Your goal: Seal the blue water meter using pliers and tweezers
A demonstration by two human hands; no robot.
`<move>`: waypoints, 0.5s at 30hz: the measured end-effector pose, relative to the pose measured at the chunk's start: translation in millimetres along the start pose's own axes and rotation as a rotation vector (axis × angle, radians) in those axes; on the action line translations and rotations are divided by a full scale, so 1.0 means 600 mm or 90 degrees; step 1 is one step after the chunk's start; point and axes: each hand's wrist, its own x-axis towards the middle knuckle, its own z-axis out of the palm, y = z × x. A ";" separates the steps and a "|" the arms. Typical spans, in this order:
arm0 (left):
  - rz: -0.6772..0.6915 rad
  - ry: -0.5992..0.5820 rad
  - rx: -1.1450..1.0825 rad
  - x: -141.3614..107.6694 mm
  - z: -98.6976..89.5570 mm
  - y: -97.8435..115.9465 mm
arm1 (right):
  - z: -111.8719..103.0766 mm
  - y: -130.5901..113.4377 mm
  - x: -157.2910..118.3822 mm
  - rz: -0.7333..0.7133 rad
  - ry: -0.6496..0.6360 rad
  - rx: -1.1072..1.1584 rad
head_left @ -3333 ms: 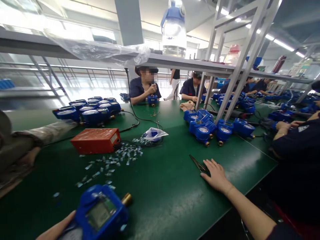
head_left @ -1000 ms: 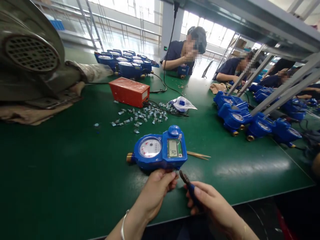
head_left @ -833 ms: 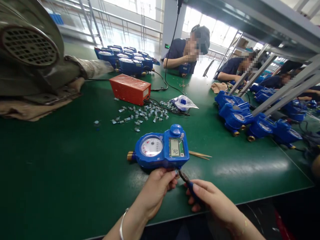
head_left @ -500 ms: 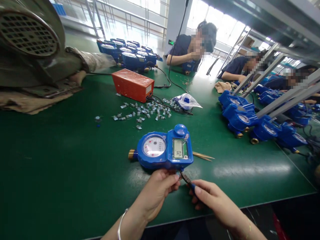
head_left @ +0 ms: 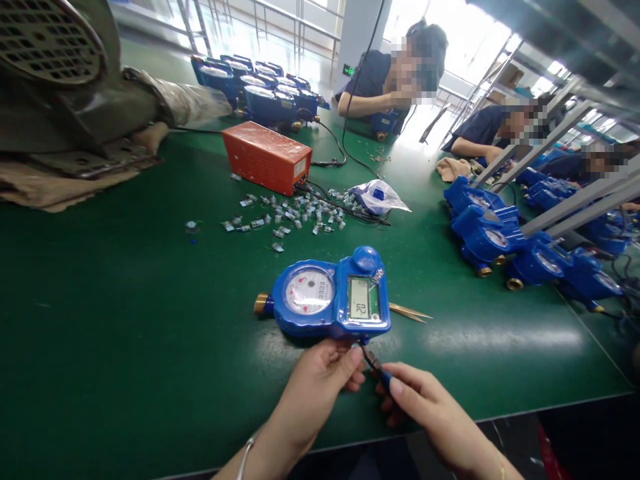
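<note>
A blue water meter (head_left: pixel 310 328) lies face up on the green table, with a round dial, a lit digital display (head_left: pixel 359 298) and a brass threaded end pointing left. At its near edge, my left hand (head_left: pixel 320 373) pinches a small pale-blue seal (head_left: pixel 356 346) between thumb and fingers, most of it covered. My right hand (head_left: pixel 425 400) is closed around the blue handles of cutting pliers (head_left: pixel 373 361). Their jaw tips are beside the seal, just below the display end of the meter. Gold-coloured tweezers (head_left: pixel 410 312) lie right of the meter.
Several small clear seals (head_left: pixel 300 213) are scattered near an orange box (head_left: pixel 267 157) with cables and a plastic bag (head_left: pixel 380 197). A blower (head_left: pixel 55 87) stands at left. More blue meters (head_left: pixel 265 100) sit behind and at right (head_left: pixel 485 230). Co-workers (head_left: pixel 370 87) sit opposite.
The view has shifted slightly. My left hand stays at the meter's near edge, and the pliers remain by the seal in my right hand with little visible movement.
</note>
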 end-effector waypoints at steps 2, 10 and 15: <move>0.000 0.032 0.035 -0.001 0.003 -0.004 | 0.005 0.000 -0.002 0.024 0.006 0.041; -0.051 0.066 0.022 -0.001 0.007 -0.004 | 0.015 0.000 -0.011 0.026 0.015 0.107; -0.075 0.075 -0.042 -0.004 0.010 0.003 | 0.014 0.005 -0.010 0.023 0.017 0.080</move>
